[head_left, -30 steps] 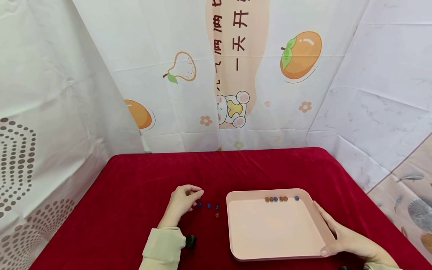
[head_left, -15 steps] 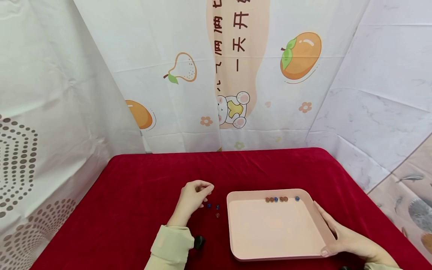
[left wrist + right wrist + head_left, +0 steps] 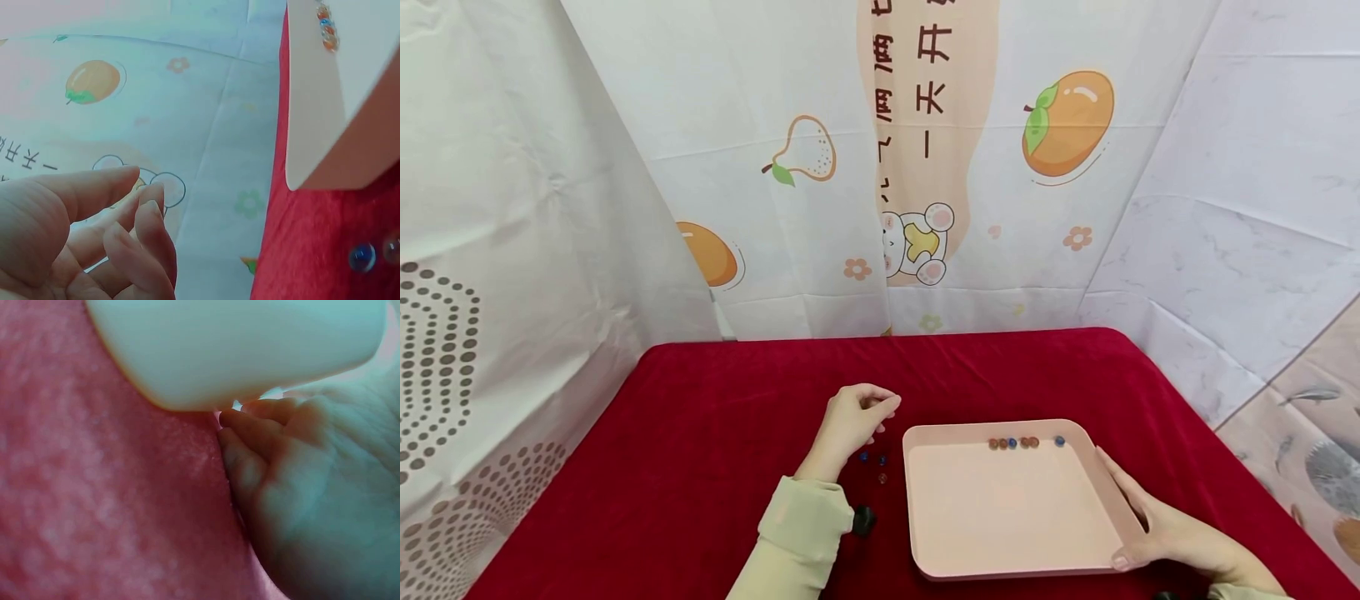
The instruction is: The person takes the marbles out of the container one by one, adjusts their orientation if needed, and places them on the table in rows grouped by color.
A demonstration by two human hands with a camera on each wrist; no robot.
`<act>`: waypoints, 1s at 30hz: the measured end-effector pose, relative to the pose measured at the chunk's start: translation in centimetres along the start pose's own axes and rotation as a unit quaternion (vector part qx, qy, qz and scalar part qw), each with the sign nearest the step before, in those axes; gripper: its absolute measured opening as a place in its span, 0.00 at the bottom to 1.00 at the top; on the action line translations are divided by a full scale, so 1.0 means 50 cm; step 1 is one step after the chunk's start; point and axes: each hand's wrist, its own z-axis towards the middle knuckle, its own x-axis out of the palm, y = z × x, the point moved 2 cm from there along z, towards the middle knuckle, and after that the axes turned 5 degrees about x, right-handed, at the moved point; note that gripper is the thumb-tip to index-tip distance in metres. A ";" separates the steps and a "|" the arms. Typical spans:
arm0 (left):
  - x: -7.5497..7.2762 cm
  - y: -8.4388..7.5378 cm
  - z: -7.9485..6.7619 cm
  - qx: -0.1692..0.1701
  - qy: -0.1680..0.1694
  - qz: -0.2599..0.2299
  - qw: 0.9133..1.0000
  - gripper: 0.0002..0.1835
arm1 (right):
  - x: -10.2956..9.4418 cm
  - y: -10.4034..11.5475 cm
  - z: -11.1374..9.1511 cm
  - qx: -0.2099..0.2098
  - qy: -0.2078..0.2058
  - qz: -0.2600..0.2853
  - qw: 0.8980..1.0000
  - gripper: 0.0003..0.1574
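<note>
Over the red cloth (image 3: 737,400), just off the pink tray's back left corner, my left hand (image 3: 853,417) is raised. Its thumb and fingertips are drawn close together. Whether a marble sits between them is hidden. Below the hand on the cloth lie a blue marble (image 3: 863,457), a second blue marble (image 3: 882,460) and a clear reddish marble (image 3: 882,478). My right hand (image 3: 1172,529) grips the tray (image 3: 913,500) at its right side, thumb at the front right corner and fingers along the outer wall. Those fingers (image 3: 250,434) touch the tray's outside in the right wrist view.
Along the tray's back wall sits a row of amber marbles (image 3: 1033,442) with a blue marble (image 3: 1012,443) among them. Apart from them, another blue marble (image 3: 1060,441) lies near the right corner. Behind the table hangs a printed white curtain (image 3: 775,233).
My left hand has moved right and away from me, toward the tray. The leftmost blue marble, visible a second ago, is now out of sight. The right hand and tray have stayed put.
</note>
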 end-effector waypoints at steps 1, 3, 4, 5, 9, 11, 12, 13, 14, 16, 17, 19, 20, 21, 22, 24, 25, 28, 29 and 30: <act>0.003 -0.003 0.003 -0.001 0.003 -0.001 1.000 0.13 | 0.000 0.000 0.000 -0.001 -0.001 -0.001 1.000 0.70; 0.007 -0.011 0.010 -0.004 0.007 -0.003 1.000 0.13 | 0.000 0.000 0.000 -0.003 -0.002 -0.005 1.000 0.70; 0.010 -0.014 0.013 -0.004 0.010 -0.003 1.000 0.13 | -0.001 0.000 0.000 -0.002 -0.004 -0.007 1.000 0.70; 0.012 -0.018 0.016 -0.005 0.012 -0.004 1.000 0.13 | -0.001 0.000 0.000 0.001 -0.005 -0.007 1.000 0.71; 0.022 -0.033 0.028 -0.004 0.027 -0.004 1.000 0.14 | -0.002 0.001 0.000 0.007 -0.009 -0.010 1.000 0.71; 0.027 -0.040 0.032 -0.004 0.037 -0.006 0.999 0.13 | -0.002 0.001 0.000 0.004 -0.010 -0.013 1.000 0.71; 0.030 -0.042 0.034 -0.004 0.042 -0.006 0.999 0.13 | -0.002 0.001 0.000 0.004 -0.010 -0.012 1.000 0.71; 0.034 -0.044 0.036 -0.003 0.046 -0.004 0.999 0.13 | -0.002 0.001 0.000 0.003 -0.010 -0.012 1.000 0.71; 0.037 -0.045 0.038 -0.002 0.051 -0.005 0.999 0.13 | -0.001 0.000 0.000 0.001 -0.008 -0.011 1.000 0.71; 0.043 -0.050 0.042 -0.001 0.055 -0.004 0.998 0.12 | -0.001 -0.002 0.001 -0.005 -0.006 -0.009 1.000 0.71; 0.046 -0.051 0.044 0.001 0.056 -0.004 0.998 0.12 | 0.000 -0.002 0.001 -0.004 -0.005 -0.007 1.000 0.70; 0.051 -0.056 0.047 0.002 0.058 -0.001 0.998 0.11 | 0.000 -0.003 0.001 -0.005 -0.003 -0.002 1.000 0.70; 0.053 -0.059 0.048 0.002 0.059 -0.001 0.998 0.11 | 0.000 -0.003 0.002 -0.005 -0.002 -0.001 1.000 0.70; 0.055 -0.063 0.050 0.003 0.060 0.000 0.998 0.11 | 0.000 -0.002 0.002 -0.003 -0.002 0.000 1.000 0.71; 0.058 -0.065 0.051 0.004 0.060 0.000 0.998 0.11 | 0.000 -0.002 0.002 0.000 -0.003 0.001 1.000 0.71; 0.063 -0.067 0.053 0.005 0.061 0.004 0.998 0.11 | 0.000 -0.001 0.002 0.006 -0.004 0.000 1.000 0.71; 0.066 -0.069 0.054 0.005 0.062 0.005 0.998 0.11 | -0.001 -0.001 0.001 0.006 -0.003 -0.001 1.000 0.71; 0.075 -0.071 0.058 -0.001 0.065 0.003 0.998 0.11 | -0.001 -0.001 0.001 0.009 -0.006 -0.004 1.000 0.71; 0.078 -0.073 0.060 -0.003 0.067 0.003 0.998 0.11 | -0.002 -0.001 0.001 0.008 -0.006 -0.005 1.000 0.71; 0.081 -0.074 0.061 -0.005 0.068 0.003 0.998 0.11 | -0.002 -0.001 0.001 0.007 -0.007 -0.006 1.000 0.71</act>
